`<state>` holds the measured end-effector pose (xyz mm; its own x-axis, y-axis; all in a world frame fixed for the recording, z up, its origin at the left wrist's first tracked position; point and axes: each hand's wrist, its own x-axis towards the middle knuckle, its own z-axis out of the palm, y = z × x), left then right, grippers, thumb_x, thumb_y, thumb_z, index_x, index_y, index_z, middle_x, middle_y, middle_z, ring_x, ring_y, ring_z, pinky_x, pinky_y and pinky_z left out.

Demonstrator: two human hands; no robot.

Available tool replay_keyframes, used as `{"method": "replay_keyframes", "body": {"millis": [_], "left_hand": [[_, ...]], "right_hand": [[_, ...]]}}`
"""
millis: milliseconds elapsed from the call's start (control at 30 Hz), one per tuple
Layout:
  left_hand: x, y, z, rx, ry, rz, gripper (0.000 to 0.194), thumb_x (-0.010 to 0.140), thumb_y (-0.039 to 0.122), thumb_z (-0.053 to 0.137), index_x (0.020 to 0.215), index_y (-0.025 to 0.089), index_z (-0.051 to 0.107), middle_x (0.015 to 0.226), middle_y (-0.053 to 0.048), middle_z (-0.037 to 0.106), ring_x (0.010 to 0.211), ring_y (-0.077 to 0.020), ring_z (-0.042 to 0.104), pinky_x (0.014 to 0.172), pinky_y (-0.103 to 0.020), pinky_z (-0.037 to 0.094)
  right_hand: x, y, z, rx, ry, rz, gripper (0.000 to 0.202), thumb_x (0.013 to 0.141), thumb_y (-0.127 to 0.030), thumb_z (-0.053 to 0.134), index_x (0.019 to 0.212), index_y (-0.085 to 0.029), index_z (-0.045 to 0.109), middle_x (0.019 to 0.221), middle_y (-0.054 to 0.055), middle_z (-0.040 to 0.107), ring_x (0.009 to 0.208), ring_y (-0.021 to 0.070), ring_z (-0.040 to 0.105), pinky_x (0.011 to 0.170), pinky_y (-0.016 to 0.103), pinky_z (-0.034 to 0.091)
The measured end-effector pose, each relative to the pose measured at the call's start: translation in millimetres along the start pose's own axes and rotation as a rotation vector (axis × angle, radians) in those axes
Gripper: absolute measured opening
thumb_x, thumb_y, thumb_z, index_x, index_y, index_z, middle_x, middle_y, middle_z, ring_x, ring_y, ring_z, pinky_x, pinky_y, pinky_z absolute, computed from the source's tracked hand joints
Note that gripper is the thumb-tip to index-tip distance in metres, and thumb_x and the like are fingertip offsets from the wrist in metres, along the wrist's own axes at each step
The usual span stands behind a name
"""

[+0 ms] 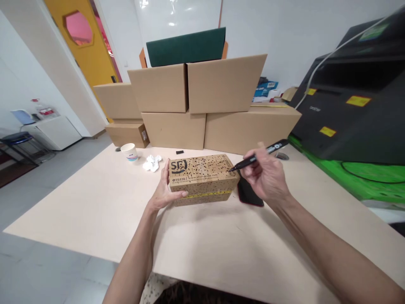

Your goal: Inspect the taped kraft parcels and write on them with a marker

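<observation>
Pale table (pixel 79 207) with cup (pixel 129 153), tissue (pixel 152 163), phone (pixel 249 193), cartons (pixel 175 131)

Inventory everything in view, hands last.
Printed box: one, brown, centre.
Marker: one, black, tip at box's right end.
Phone: one, black, right of box.
Cap: one, black, behind box.
Paper: one, white, left of box.
Cup: one, white, left of paper.
Plain boxes: at least six, brown, stacked behind.
Green box: one, dark green, atop stack.
Table: one, pale, underneath.
Machine: one, black, right.
Labels: three, yellow, on machine.
Clutter: count unclear, mixed colours, behind stack.
Green surface: one, green, under machine.
Whiteboard: one, white, back wall.
Door: one, yellow, back left.
Cabinet: one, white, far left.
Stool: one, black, by cabinet.
Left hand: one, bare, gripping printed box.
Right hand: one, bare, holding marker.
</observation>
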<state>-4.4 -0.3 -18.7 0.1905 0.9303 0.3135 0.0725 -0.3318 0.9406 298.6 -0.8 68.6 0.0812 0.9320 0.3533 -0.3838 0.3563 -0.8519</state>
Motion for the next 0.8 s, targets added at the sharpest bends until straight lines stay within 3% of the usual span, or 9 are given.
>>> {"method": "replay_keyframes", "body": {"millis": [67, 133, 367, 533, 667, 800], "left_hand": [[0.3, 0.8, 0.6, 0.003, 0.004, 0.002, 0.142, 0.062, 0.048, 0.097, 0.17, 0.032, 0.006, 0.174, -0.018, 0.022, 0.161, -0.0482, 0.024, 0.13, -0.072, 0.017], [0.6, 1.7, 1.1, 0.006, 0.004, 0.001, 0.142, 0.061, 0.048, 0.098, 0.17, 0.032, 0.007, 0.174, -0.018, 0.022, 0.161, -0.0483, 0.024, 0.131, -0.072, 0.016], [0.2, 4.0, 1.5, 0.018, 0.005, -0.012, 0.145, 0.061, 0.05, 0.097, 0.17, 0.03, 0.004, 0.176, -0.019, 0.017, 0.161, -0.0488, 0.022, 0.131, -0.071, 0.016], [0.2, 2.5, 0.9, 0.024, 0.018, -0.001, 0.141, 0.061, 0.049, 0.097, 0.17, 0.032, 0.009, 0.176, -0.018, 0.016, 0.162, -0.0486, 0.019, 0.131, -0.071, 0.014], [0.3, 2.3, 1.8, 0.027, 0.034, 0.013, 0.139, 0.061, 0.049, 0.097, 0.17, 0.032, 0.011, 0.176, -0.017, 0.018, 0.162, -0.0479, 0.02, 0.132, -0.07, 0.012], [0.1, 3.2, 3.6, 0.037, 0.029, 0.003, 0.142, 0.062, 0.049, 0.097, 0.17, 0.029, 0.007, 0.175, -0.019, 0.019, 0.162, -0.0478, 0.02, 0.132, -0.07, 0.011]], "right_hand": [[-2.3, 0.0, 4.2, 0.022, -0.051, 0.037, 0.044, 0.065, -0.051, 0.097, 0.076, -0.024, 0.065, 0.052, -0.006, 0.059, 0.04, 0.0086, 0.048, 0.034, 0.019, 0.032], [-3.8, 1.8, 5.2, 0.025, -0.109, 0.032, 0.043, 0.064, -0.041, 0.099, 0.076, -0.024, 0.062, 0.055, -0.007, 0.06, 0.041, 0.0077, 0.049, 0.037, 0.019, 0.036], [0.4, 7.5, -2.3, -0.214, -0.321, -0.005, 0.031, 0.087, -0.049, 0.08, 0.091, -0.019, 0.075, 0.064, 0.001, 0.07, 0.042, 0.0086, 0.05, 0.039, 0.023, 0.035], [3.5, 7.2, -1.7, -0.295, -0.292, -0.049, 0.027, 0.079, -0.04, 0.086, 0.079, -0.021, 0.067, 0.057, -0.007, 0.056, 0.045, 0.007, 0.043, 0.043, 0.022, 0.033], [4.1, 7.5, -1.0, -0.285, -0.274, -0.027, 0.032, 0.079, -0.043, 0.083, 0.074, -0.023, 0.059, 0.051, -0.01, 0.043, 0.042, 0.0072, 0.034, 0.041, 0.022, 0.026], [5.3, 6.4, 1.4, -0.354, -0.296, -0.065, 0.029, 0.082, -0.042, 0.078, 0.069, -0.021, 0.063, 0.053, -0.007, 0.046, 0.046, 0.0079, 0.035, 0.043, 0.024, 0.027]]}}
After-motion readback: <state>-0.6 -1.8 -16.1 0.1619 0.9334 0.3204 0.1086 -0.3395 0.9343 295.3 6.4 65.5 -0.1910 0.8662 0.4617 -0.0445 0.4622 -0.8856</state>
